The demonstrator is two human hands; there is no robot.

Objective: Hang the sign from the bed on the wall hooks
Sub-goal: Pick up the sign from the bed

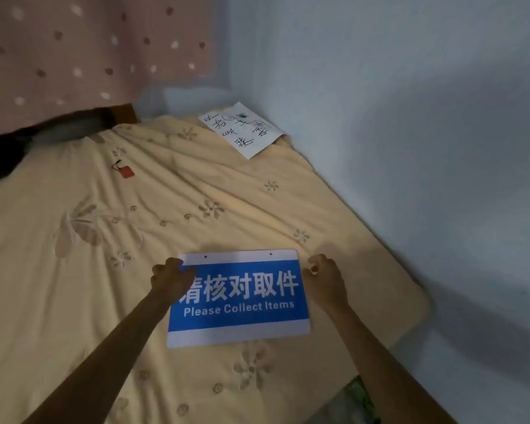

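Observation:
A blue and white sign [242, 313] reading "Please Collect Items" lies flat on the yellow floral bedspread [74, 286]. Two small holes sit in its white top strip. My left hand [172, 278] rests on the sign's upper left corner, fingers curled over the edge. Beside the sign's upper right edge is my right hand [323, 278], fingers curled and touching the edge; a firm grip cannot be made out. No wall hooks are in view.
A white paper sheet [242, 130] with handwritten characters lies at the bed's far corner against the pale wall [410, 117]. A small red tag [126, 171] lies on the bedspread. A pink dotted curtain [74, 56] hangs at the far left.

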